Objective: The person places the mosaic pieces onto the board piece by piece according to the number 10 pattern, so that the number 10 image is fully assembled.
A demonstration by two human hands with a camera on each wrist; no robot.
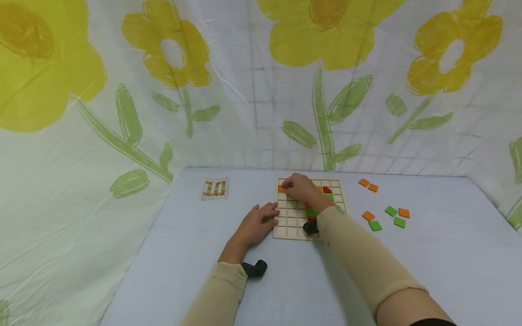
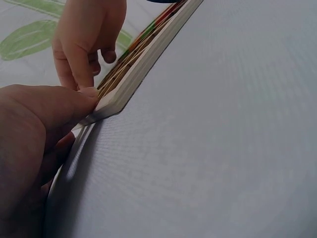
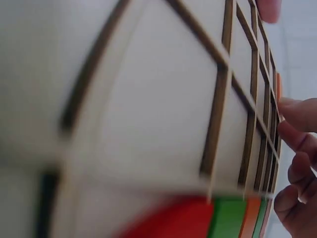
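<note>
Left fingers [image 1: 269,213] spread, touching gridded board [image 1: 292,222]; right fingers [image 1: 287,182] at orange tile [image 1: 281,188], grip unclear

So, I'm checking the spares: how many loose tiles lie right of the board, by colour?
Orange tiles: 4
Green tiles: 3
Total: 7
</note>
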